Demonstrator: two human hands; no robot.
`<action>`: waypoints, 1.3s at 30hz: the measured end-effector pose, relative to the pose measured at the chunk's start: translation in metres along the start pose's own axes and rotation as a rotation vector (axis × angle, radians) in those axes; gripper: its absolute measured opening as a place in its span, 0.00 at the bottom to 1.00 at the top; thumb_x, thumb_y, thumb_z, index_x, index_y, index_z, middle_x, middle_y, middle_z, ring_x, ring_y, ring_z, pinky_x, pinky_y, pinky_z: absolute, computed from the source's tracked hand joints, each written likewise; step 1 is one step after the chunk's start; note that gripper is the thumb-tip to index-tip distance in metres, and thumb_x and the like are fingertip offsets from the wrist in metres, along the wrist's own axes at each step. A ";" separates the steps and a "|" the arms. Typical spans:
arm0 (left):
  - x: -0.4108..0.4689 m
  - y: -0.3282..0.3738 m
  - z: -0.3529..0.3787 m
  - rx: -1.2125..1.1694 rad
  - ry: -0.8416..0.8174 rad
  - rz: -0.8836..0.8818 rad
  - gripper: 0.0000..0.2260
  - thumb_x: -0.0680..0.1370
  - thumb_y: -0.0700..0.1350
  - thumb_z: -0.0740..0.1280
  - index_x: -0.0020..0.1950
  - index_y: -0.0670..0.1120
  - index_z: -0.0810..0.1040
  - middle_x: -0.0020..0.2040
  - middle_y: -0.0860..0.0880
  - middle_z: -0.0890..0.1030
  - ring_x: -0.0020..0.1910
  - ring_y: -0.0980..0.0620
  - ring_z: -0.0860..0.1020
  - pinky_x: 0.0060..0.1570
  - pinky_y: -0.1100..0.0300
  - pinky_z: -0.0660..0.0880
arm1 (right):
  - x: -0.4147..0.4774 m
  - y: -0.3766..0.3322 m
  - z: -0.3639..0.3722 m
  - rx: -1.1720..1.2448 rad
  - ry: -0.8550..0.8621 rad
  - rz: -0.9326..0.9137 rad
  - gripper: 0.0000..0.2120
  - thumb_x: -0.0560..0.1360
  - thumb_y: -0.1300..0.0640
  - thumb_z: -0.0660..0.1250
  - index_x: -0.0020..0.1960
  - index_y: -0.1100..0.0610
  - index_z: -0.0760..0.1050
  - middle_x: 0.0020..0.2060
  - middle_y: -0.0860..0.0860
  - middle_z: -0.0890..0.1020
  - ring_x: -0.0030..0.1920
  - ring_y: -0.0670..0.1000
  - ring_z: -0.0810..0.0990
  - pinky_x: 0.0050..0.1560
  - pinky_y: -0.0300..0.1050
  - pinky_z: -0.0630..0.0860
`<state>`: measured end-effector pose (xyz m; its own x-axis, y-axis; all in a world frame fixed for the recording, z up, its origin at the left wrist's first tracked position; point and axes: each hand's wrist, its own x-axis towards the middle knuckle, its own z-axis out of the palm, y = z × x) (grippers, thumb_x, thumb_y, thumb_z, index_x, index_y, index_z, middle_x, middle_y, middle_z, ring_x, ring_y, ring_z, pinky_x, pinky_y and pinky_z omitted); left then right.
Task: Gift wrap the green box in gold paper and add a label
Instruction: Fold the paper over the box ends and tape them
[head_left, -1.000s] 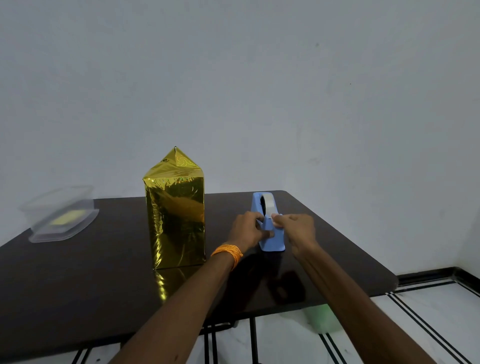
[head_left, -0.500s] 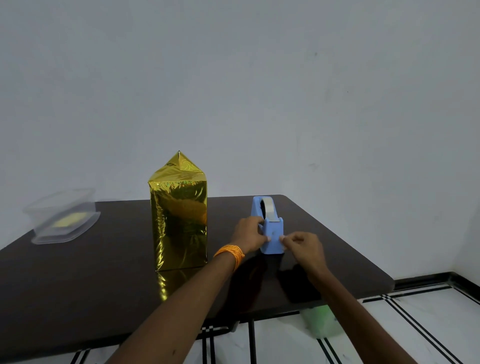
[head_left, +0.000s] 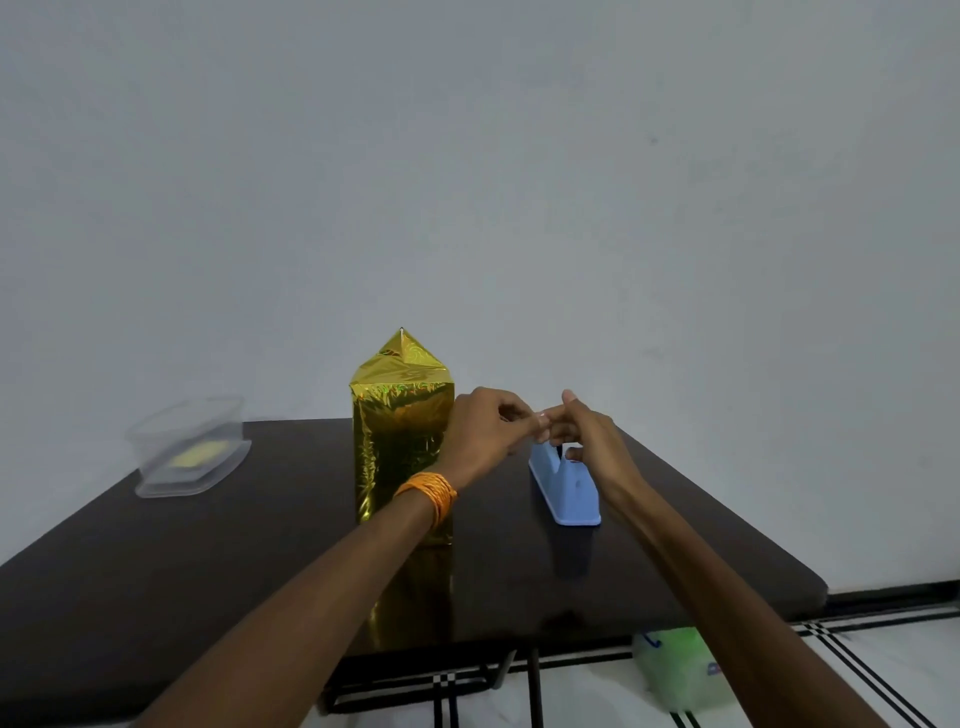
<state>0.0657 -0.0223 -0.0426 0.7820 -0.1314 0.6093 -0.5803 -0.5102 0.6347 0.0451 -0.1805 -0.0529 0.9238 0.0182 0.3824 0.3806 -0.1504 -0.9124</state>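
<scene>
The box wrapped in gold paper (head_left: 402, 441) stands upright on the dark table (head_left: 208, 571), its top folded to a peak. To its right sits a blue tape dispenser (head_left: 571, 493). My left hand (head_left: 483, 431), with an orange wrist band, and my right hand (head_left: 592, 436) are raised just above the dispenser. Their fingertips meet and pinch a small strip of clear tape (head_left: 543, 417), which is hard to make out. My left forearm crosses in front of the box's lower right corner.
A clear plastic container (head_left: 156, 483) with a yellow item inside sits at the table's far left. A green bag (head_left: 675, 670) lies on the tiled floor under the table's right front edge. A plain wall is behind.
Both hands have left the dispenser and risen above it, fingertips coming together with the tape strip. The view has shifted right and down a little.
</scene>
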 end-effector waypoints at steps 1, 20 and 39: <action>0.000 0.001 -0.005 0.050 0.032 0.036 0.09 0.75 0.51 0.74 0.44 0.45 0.86 0.36 0.51 0.85 0.31 0.57 0.81 0.35 0.62 0.80 | 0.001 -0.003 0.003 0.007 -0.012 -0.001 0.24 0.84 0.45 0.52 0.47 0.56 0.83 0.37 0.50 0.85 0.40 0.41 0.80 0.46 0.42 0.71; 0.014 0.000 -0.163 -0.070 0.309 -0.212 0.05 0.72 0.47 0.76 0.42 0.45 0.85 0.39 0.50 0.85 0.36 0.52 0.83 0.32 0.62 0.75 | 0.072 -0.045 0.080 -0.140 -0.107 0.024 0.27 0.70 0.41 0.73 0.64 0.50 0.71 0.57 0.53 0.78 0.55 0.52 0.79 0.56 0.51 0.77; 0.018 -0.042 -0.159 0.032 0.285 -0.322 0.09 0.64 0.42 0.82 0.39 0.41 0.85 0.39 0.48 0.84 0.34 0.54 0.80 0.29 0.66 0.72 | 0.086 -0.035 0.117 -0.062 -0.259 0.078 0.20 0.73 0.46 0.73 0.59 0.55 0.75 0.54 0.53 0.81 0.50 0.50 0.80 0.45 0.45 0.73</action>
<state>0.0677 0.1320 0.0173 0.8252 0.2767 0.4924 -0.3064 -0.5132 0.8017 0.1163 -0.0585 -0.0053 0.9328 0.2551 0.2544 0.3124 -0.2212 -0.9238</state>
